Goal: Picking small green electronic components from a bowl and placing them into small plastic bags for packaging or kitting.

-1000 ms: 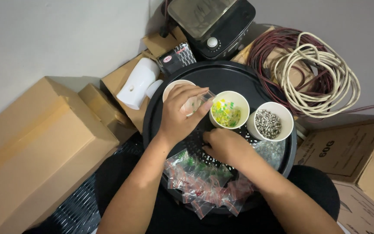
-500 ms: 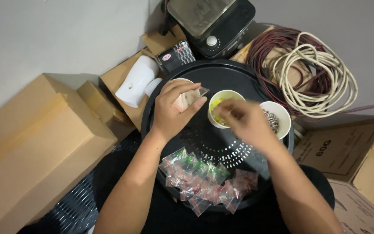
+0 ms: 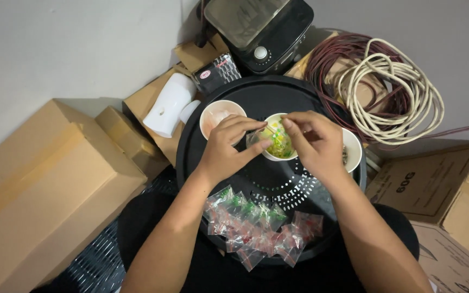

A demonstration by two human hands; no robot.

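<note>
My left hand (image 3: 229, 144) pinches a small clear plastic bag (image 3: 257, 140) above a round black tray (image 3: 270, 179). My right hand (image 3: 310, 141) is over the middle white bowl (image 3: 279, 153) of yellow and green bits, its fingertips pinched at the bag's mouth. What they pinch is too small to tell. A white bowl (image 3: 219, 115) of pale pinkish bits stands to the left. A third white bowl (image 3: 353, 151) shows partly behind my right hand. Several filled little bags (image 3: 256, 230) of red and green bits lie at the tray's near edge.
Cardboard boxes (image 3: 44, 184) stand at the left, more boxes (image 3: 446, 190) at the right. A white plastic object (image 3: 168, 106) and a small dark packet (image 3: 217, 73) lie beyond the tray. A black appliance (image 3: 259, 30) sits at the top, coiled cables (image 3: 386, 87) beside it.
My right hand moved from the tray's near side up to the middle bowl, then to the bag's mouth. My left hand drew the bag closer to that bowl.
</note>
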